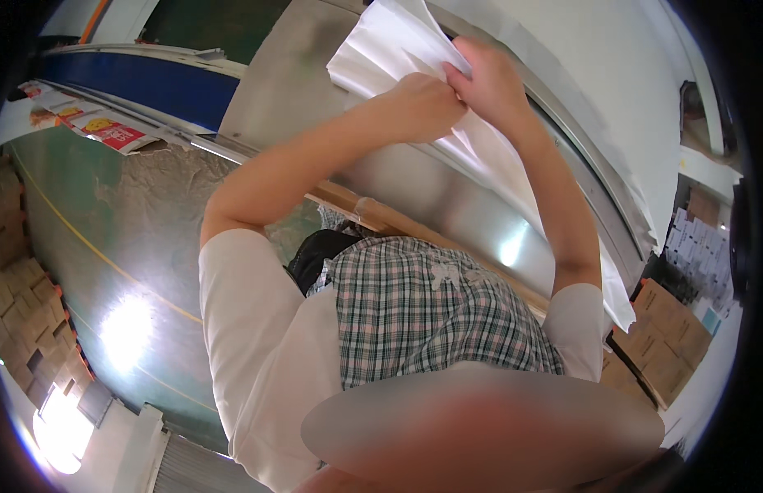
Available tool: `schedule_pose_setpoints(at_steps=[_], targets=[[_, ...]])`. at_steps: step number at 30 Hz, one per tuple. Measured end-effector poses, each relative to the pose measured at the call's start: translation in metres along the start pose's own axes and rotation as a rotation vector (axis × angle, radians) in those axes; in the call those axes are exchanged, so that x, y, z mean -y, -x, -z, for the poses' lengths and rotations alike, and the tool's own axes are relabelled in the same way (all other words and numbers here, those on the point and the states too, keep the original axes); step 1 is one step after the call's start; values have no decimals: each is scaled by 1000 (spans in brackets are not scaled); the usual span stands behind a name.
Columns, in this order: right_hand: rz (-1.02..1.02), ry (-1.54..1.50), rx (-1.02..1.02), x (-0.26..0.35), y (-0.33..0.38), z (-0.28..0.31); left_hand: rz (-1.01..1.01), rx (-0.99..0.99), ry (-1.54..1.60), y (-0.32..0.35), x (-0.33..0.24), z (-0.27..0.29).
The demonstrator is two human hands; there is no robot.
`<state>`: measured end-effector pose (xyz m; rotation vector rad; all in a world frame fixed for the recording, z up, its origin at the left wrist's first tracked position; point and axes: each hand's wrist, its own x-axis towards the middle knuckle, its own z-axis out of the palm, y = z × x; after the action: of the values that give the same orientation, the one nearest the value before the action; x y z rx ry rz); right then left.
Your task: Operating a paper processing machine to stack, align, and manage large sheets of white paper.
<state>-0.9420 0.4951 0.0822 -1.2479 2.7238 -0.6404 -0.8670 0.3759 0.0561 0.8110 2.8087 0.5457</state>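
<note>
A long white sheet of thin, glossy material [390, 51] is bunched up between my two hands over a metal work surface [431, 185]. Its loose end fans out in pleats above my hands, while the rest trails down to the right past my right forearm. Whether it is a bag or a flat sheet I cannot tell. My left hand [427, 108] is closed in a fist around the gathered part. Close against it, my right hand [492, 82] grips the same material with bent fingers, its thumb toward the left hand.
A blue conveyor belt [143, 86] runs off at the upper left, with red and white printed packaging [106, 130] along its near edge. A wooden edge [381, 218] borders the work surface near my body. Cardboard boxes [665, 333] stand at the right, and more cartons [24, 316] at the far left.
</note>
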Motion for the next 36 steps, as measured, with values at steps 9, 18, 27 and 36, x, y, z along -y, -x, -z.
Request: schedule_pose_setpoints(at_steps=[9,18,27,36], targets=[[135,71,119,20,19,-39,320,-232,60,85,50,18],[75,-384,203,2,10,-20,765,-451,1241,84,82,0],[245,-104,-89,25,36,-7,466,-621,955,82,92,10],[303,-245,3,-11,13,-40,568,-384,1008,85,108,0]])
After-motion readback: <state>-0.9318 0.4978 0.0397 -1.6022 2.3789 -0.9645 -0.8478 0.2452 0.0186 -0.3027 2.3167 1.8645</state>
